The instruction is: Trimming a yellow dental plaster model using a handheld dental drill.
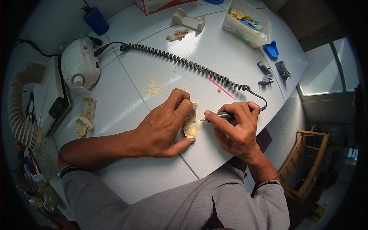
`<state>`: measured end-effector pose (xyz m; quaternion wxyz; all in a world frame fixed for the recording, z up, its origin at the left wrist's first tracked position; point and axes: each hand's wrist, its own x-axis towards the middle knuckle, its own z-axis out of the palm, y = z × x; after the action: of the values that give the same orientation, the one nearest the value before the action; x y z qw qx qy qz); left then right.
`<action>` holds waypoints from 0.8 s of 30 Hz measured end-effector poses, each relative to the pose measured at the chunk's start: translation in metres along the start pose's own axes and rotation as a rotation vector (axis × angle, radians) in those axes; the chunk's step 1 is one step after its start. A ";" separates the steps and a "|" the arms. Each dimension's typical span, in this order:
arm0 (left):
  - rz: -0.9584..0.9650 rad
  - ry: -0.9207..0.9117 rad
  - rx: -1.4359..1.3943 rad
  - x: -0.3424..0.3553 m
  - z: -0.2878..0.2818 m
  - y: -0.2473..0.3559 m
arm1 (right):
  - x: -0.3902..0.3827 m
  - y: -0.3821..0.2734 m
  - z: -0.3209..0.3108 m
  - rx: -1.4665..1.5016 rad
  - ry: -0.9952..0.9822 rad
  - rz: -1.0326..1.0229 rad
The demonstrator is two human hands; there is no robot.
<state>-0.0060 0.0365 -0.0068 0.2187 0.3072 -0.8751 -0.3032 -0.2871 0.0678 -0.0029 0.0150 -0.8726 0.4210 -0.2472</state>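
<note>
My left hand [167, 124] is closed on a pale yellow plaster dental model [189, 129], pinching it between thumb and fingers just above the tabletop. In my right hand [239, 128] is a dark rotary handpiece [226, 116], gripped like a pen. Its thin metal bur points left and meets the side of the model, or comes very close to it. A black coiled cord [180, 60] runs from the handpiece across the table to a white control box [79, 63] at the left. Yellow powder [153, 88] lies beyond my left hand.
A pink stick [220, 87] lies under the cord. Farther back are small tooth-like pieces [177, 35], a cream holder [188, 20] and a plastic tub [247, 28] of plaster pieces. Grey metal parts [265, 73] sit at right. Another dental model [84, 126] and a ribbed hose [18, 103] are at left.
</note>
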 end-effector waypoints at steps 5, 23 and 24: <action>-0.008 0.001 -0.004 -0.001 0.001 0.000 | 0.000 0.000 0.000 -0.023 -0.009 -0.015; 0.006 -0.006 0.005 0.000 0.001 -0.001 | 0.000 0.000 0.000 -0.017 -0.017 -0.020; 0.012 -0.002 0.010 0.001 0.001 -0.002 | 0.000 0.000 -0.001 -0.010 -0.028 -0.030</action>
<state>-0.0066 0.0358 -0.0087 0.2180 0.3027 -0.8787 -0.2979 -0.2871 0.0682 -0.0023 0.0129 -0.8823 0.4088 -0.2330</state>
